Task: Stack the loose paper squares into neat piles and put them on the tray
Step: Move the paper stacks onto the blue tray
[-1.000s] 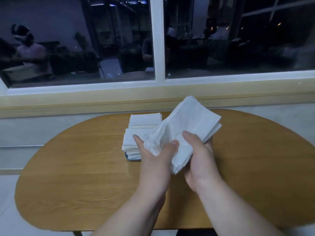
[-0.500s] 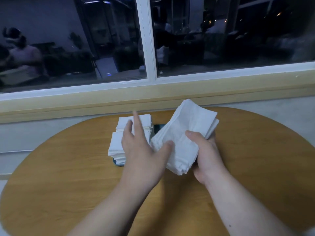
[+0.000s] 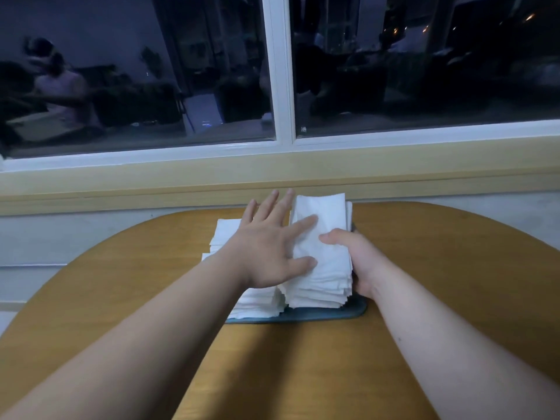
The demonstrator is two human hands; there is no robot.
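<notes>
Your left hand (image 3: 266, 253) — fingers spread — lies flat on the paper stack (image 3: 325, 278); your right hand (image 3: 356, 257) grips its 3 o'clock edge, thumb on top. The paper stack sits on the tray (image 3: 333, 314).

The paper squares (image 3: 321, 268) are plain white, both piles alike. The tray (image 3: 333, 312) shows a dark blue-grey rim. The worktop (image 3: 424, 268) is honey-brown with fine wood grain — the window frame (image 3: 280, 86) white, the sill (image 3: 394, 165) below it pale yellow.
</notes>
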